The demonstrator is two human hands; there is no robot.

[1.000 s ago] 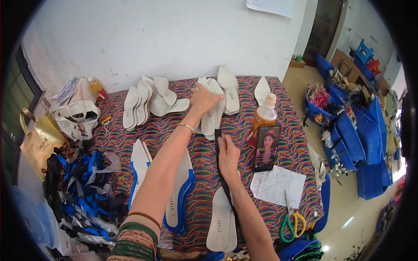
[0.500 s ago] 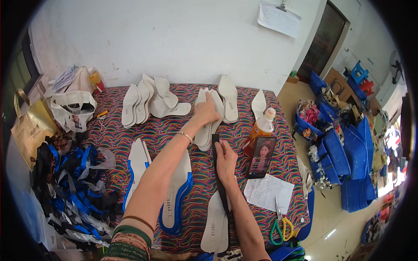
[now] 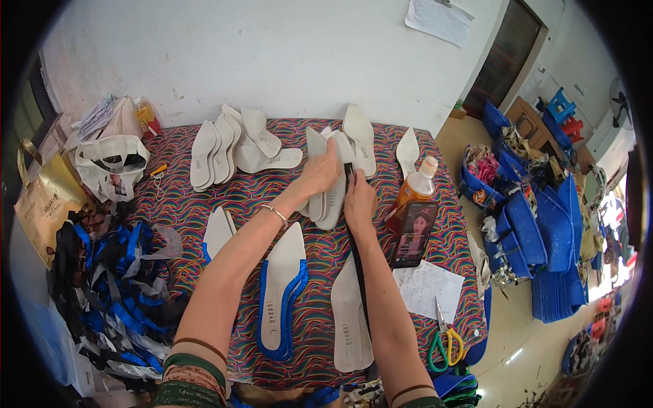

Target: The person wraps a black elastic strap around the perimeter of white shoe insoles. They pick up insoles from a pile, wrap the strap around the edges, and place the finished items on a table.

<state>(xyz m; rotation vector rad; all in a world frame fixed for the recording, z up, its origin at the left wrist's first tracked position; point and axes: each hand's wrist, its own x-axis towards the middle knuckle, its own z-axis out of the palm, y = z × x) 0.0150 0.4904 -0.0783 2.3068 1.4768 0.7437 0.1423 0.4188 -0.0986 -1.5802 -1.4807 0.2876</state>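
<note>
My left hand (image 3: 321,175) is closed around pale shoe insoles (image 3: 315,143) in the middle stack, with the index finger stretched along them. Beside it, my right hand (image 3: 360,202) pinches the upper end of a long black strip (image 3: 354,246), which hangs down along my forearm. One insole (image 3: 331,197) of the stack stands between my two hands, close to the right fingers. Nearer to me lie a bare insole (image 3: 347,319) partly under the strip and insoles with glittery blue edging (image 3: 275,299). My left forearm partly covers another blue-edged pair (image 3: 219,231).
More insoles (image 3: 214,153) rest along the back of the patterned table (image 3: 183,231). At right are a drink bottle (image 3: 418,180), a propped phone (image 3: 413,234), a paper sheet (image 3: 432,289) and scissors (image 3: 445,343). Tangled blue and black strips (image 3: 115,292) heap at left; blue bins (image 3: 551,224) stand on the floor.
My right hand has moved up and slightly right with the black strip, to beside the stack. The left hand has drawn back slightly, and the stacked insoles are more fanned apart.
</note>
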